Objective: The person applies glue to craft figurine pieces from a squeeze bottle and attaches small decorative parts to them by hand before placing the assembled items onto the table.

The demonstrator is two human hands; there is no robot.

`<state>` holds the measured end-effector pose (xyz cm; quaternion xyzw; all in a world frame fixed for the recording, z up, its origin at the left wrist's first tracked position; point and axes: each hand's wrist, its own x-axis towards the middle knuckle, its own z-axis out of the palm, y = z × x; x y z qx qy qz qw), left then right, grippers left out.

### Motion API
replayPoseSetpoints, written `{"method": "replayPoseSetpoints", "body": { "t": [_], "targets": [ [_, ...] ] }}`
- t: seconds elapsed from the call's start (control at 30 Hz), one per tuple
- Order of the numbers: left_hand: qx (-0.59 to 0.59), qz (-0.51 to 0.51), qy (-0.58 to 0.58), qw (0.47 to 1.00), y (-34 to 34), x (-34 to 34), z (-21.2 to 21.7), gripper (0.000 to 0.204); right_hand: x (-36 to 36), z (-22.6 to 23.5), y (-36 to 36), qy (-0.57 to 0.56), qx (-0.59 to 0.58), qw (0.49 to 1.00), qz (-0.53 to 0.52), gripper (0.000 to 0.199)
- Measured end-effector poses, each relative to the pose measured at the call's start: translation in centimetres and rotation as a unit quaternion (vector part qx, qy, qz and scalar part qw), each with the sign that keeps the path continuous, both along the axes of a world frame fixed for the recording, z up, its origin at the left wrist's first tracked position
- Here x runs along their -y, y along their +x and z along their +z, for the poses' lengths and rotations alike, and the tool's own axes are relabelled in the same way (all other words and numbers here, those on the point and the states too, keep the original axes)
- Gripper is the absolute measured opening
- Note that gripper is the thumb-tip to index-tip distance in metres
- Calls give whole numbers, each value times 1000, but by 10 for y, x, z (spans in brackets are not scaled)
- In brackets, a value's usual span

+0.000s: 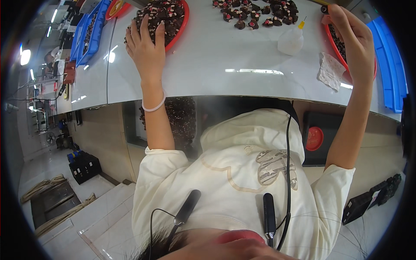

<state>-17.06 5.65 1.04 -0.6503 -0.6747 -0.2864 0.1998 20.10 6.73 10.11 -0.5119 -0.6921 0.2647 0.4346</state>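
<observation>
My left hand [147, 54] lies with its fingers spread over a heap of small dark brown pieces [171, 17] with pink and cream bits. The heap fills a red tray [185, 26] at the far left of the table. Over at the right, my right hand [353, 37] is raised above a second red tray [334, 47] of small dark pieces. Its fingers are curled together in a pinch; something small and dark shows at the fingertips, too small to name. More brown pieces with pink parts [255, 15] lie loose on the tabletop between my hands.
A translucent squeeze bottle [291, 41] with a yellow needle tip stands on the white table [208, 78], left of a crumpled white cloth [331, 71]. Blue trays [390, 60] stand at the right edge, others [93, 32] at far left. Beneath the tabletop sits a red dish [314, 138].
</observation>
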Motion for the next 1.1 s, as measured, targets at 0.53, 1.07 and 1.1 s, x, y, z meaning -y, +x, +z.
{"method": "replayPoseSetpoints", "body": {
  "t": [0.53,1.07,1.1],
  "targets": [
    [-4,-16,15,1000,-3,-4,-2,46,0,-22,-5,60,186,973,-123,39],
    [7,-15,7,1000,-2,-4,-1,46,-3,-22,-3,45,197,972,-119,42],
    [7,-15,7,1000,-2,-4,-1,46,-3,-22,-3,44,198,972,-119,42]
  ]
}}
